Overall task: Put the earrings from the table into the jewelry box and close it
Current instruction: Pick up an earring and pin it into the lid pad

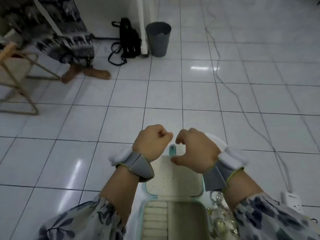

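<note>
Just below the fisted left hand (152, 142) and half-open right hand (195, 151) lies the jewelry box (173, 181).

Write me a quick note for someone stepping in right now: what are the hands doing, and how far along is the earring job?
The left hand is curled in a fist beside the lid, with nothing seen in it.
The right hand is loosely curled and empty, over the clasp.
The box is open with its lid laid back; no earrings show inside.
The earrings look like the blurry glittery heap right of the box.
Done: box opened. Left: move earrings in, close box.
</note>
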A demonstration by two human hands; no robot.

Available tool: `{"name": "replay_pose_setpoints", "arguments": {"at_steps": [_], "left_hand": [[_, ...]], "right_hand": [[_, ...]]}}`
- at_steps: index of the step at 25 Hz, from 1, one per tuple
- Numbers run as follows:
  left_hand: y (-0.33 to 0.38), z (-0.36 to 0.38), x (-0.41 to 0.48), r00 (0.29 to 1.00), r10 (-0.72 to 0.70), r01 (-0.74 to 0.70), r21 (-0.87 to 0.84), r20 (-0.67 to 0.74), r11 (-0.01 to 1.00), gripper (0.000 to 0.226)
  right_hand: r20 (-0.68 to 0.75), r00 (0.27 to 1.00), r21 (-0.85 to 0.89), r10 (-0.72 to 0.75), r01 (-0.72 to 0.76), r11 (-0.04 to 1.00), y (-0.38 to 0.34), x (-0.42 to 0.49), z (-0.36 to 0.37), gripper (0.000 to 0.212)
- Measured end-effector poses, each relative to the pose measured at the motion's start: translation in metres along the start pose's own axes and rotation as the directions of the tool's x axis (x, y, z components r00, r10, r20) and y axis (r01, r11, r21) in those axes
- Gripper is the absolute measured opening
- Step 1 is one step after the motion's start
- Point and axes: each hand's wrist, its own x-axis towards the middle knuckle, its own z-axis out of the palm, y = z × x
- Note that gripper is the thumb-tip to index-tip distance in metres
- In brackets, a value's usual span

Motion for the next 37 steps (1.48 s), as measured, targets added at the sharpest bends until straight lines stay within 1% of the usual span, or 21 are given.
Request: {"name": "replay_pose_setpoints", "arguments": {"at_steps": [1, 2, 3, 4, 6, 8, 10, 11, 12, 14, 17, 19, 22, 23, 24, 26, 29, 31, 33, 35, 37], "left_hand": [[-0.009, 0.006, 0.002, 1.0, 0.013, -0.014, 0.09, 0.015, 0.996, 0.021], [-0.025, 0.016, 0.005, 0.999, 0.047, -0.047, 0.193, 0.006, 0.98, 0.019], [-0.036, 0.024, 0.008, 0.998, 0.068, -0.067, 0.275, 0.007, 0.959, 0.017], [-0.04, 0.027, 0.009, 0.998, 0.061, -0.065, 0.334, 0.024, 0.94, 0.015], [-0.042, 0.033, 0.007, 0.994, 0.094, -0.105, 0.429, 0.046, 0.897, 0.017], [-0.044, 0.04, 0.008, 0.987, 0.15, -0.159, 0.544, 0.06, 0.824, 0.021], [-0.047, 0.044, 0.002, 0.977, 0.206, -0.192, 0.607, 0.048, 0.771, 0.024], [-0.047, 0.045, -0.001, 0.974, 0.222, -0.208, 0.607, 0.052, 0.767, 0.024], [-0.047, 0.045, -0.005, 0.971, 0.23, -0.224, 0.593, 0.067, 0.774, 0.024], [-0.048, 0.044, -0.01, 0.971, 0.226, -0.235, 0.541, 0.084, 0.808, 0.025], [-0.06, 0.044, -0.03, 0.973, 0.233, -0.21, 0.445, 0.004, 0.871, 0.033], [-0.071, 0.047, -0.035, 0.98, 0.179, -0.127, 0.419, -0.086, 0.899, 0.046], [-0.085, 0.048, -0.059, 0.99, 0.057, -0.006, 0.353, -0.132, 0.936, 0.058], [-0.088, 0.05, -0.065, 0.991, 0.037, 0.007, 0.321, -0.129, 0.947, 0.056], [-0.09, 0.052, -0.074, 0.991, 0.032, 0.005, 0.277, -0.128, 0.961, 0.047], [-0.092, 0.055, -0.084, 0.985, 0.023, 0.01, 0.192, -0.169, 0.981, 0.022], [-0.097, 0.063, -0.093, 0.978, -0.039, 0.061, 0.101, -0.204, 0.993, 0.032], [-0.101, 0.067, -0.092, 0.978, -0.077, 0.07, -0.041, -0.194, 0.997, 0.025], [-0.105, 0.067, -0.089, 0.977, -0.083, 0.051, -0.163, -0.197, 0.985, 0.016], [-0.108, 0.065, -0.086, 0.975, -0.064, 0.019, -0.211, -0.212, 0.977, 0.013], [-0.109, 0.064, -0.08, 0.97, -0.049, 0.001, -0.198, -0.237, 0.98, 0.016]], "right_hand": [[-0.014, 1.0, -0.081, 0.023, -0.024, 0.996, 0.004, 0.006, 0.011, 0.053], [-0.026, 0.999, -0.181, 0.026, -0.031, 0.983, 0.007, 0.012, 0.027, 0.058], [-0.042, 0.999, -0.254, -0.002, -0.009, 0.967, 0.011, 0.015, 0.04, 0.057], [-0.032, 0.999, -0.312, 0.019, -0.028, 0.95, 0.011, 0.014, 0.045, 0.05], [-0.042, 0.999, -0.383, 0.003, -0.019, 0.924, 0.008, 0.013, 0.054, 0.034], [0.034, 0.998, -0.456, -0.046, 0.056, 0.888, 0.007, 0.011, 0.055, 0.034], [0.075, 0.994, -0.461, -0.084, 0.109, 0.881, 0.01, 0.004, 0.056, 0.038], [0.082, 0.993, -0.449, -0.083, 0.112, 0.887, 0.012, 0.002, 0.056, 0.039], [0.083, 0.994, -0.438, -0.067, 0.096, 0.894, 0.015, 0.0, 0.056, 0.041], [0.031, 0.998, -0.394, -0.045, 0.054, 0.917, 0.02, -0.002, 0.059, 0.046], [-0.138, 0.99, -0.329, -0.012, -0.034, 0.944, 0.024, -0.017, 0.077, 0.063], [-0.257, 0.966, -0.277, 0.031, -0.104, 0.955, 0.029, -0.019, 0.089, 0.067], [-0.315, 0.946, -0.167, 0.084, -0.142, 0.976, 0.035, -0.036, 0.101, 0.066], [-0.324, 0.941, -0.138, 0.094, -0.146, 0.98, 0.036, -0.04, 0.103, 0.065], [-0.331, 0.937, -0.112, 0.107, -0.152, 0.982, 0.036, -0.049, 0.106, 0.065], [-0.343, 0.928, -0.063, 0.145, -0.177, 0.982, 0.035, -0.058, 0.111, 0.061], [-0.387, 0.907, 0.016, 0.169, -0.176, 0.984, 0.037, -0.066, 0.123, 0.053], [-0.41, 0.892, 0.081, 0.189, -0.171, 0.982, 0.04, -0.065, 0.127, 0.051], [-0.429, 0.875, 0.13, 0.224, -0.185, 0.974, 0.04, -0.063, 0.128, 0.052], [-0.462, 0.85, 0.17, 0.254, -0.197, 0.966, 0.038, -0.061, 0.129, 0.055], [-0.489, 0.828, 0.214, 0.273, -0.19, 0.958, 0.038, -0.058, 0.129, 0.057]]}}
